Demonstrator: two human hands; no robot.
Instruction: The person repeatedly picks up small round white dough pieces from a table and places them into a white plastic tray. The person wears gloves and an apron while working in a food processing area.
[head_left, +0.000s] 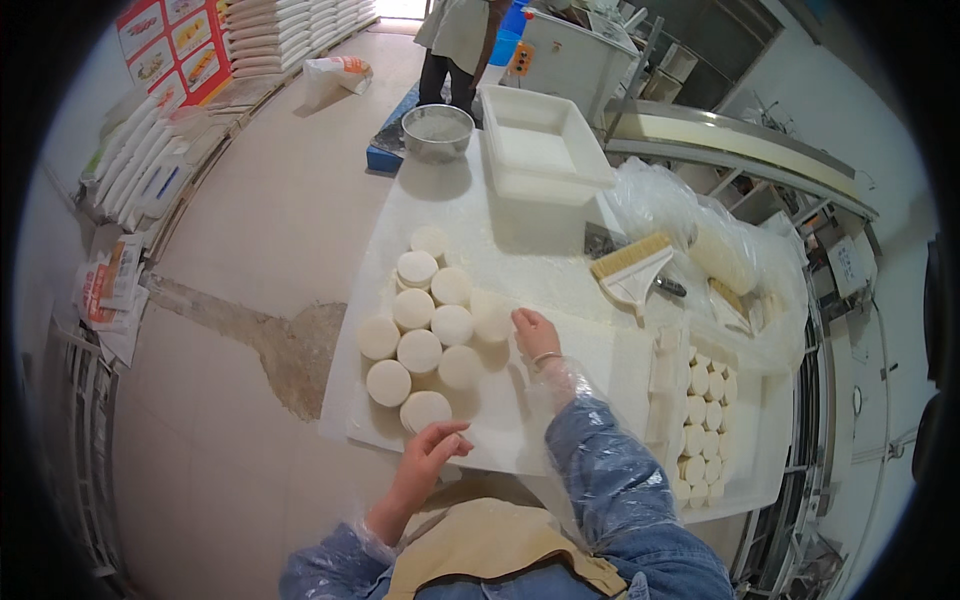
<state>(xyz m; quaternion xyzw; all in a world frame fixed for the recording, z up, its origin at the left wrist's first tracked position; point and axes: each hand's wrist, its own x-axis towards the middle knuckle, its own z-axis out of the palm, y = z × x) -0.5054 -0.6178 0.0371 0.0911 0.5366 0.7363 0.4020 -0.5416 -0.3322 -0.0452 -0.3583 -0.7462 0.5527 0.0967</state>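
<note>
Pale, flat dough rounds, some in stacks, lie grouped on the white work table (555, 277), left of its middle. My right hand (535, 334) is at the right edge of a blurred dough round (491, 316), fingertips close together; whether they grip it is unclear. At the near edge, my left hand (433, 451) is beside the nearest stack of rounds (425, 411), its fingers apart and nothing visible in them. Clear plastic covers both denim sleeves. On the right, a white tray (757, 442) holds rows of stacked rounds (696, 412).
A metal bowl (438, 127) and an empty white tub (547, 142) stand at the far end, near a co-worker (457, 45). A wide brush (634, 274), a scraper (602, 240) and clear plastic sheeting (667, 199) lie to the right. Filled sacks (259, 37) are stacked far left.
</note>
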